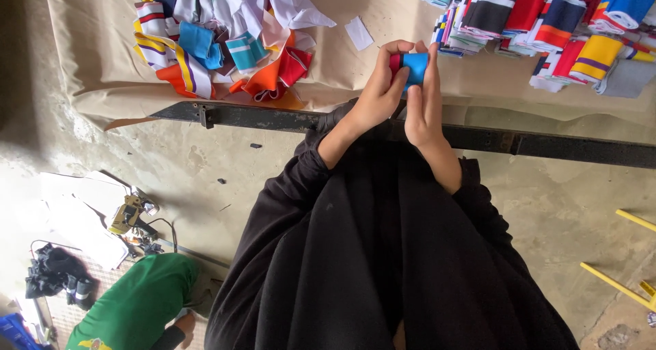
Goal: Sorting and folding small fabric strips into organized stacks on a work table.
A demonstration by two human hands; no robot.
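Both my hands hold a small folded piece of knit fabric (413, 66), blue with a red edge, just above the near edge of the table. My left hand (380, 90) wraps its fingers over the left side of the piece. My right hand (424, 97) presses flat against its right side. My black sleeves and black garment fill the lower middle of the view.
The table (89, 63) is covered in beige cloth with a black metal bar (273, 118) along its edge. A loose heap of coloured striped fabric pieces (219, 36) lies at left, neat folded stacks (547, 22) at right. A person in green (137, 309) crouches on the concrete floor at lower left.
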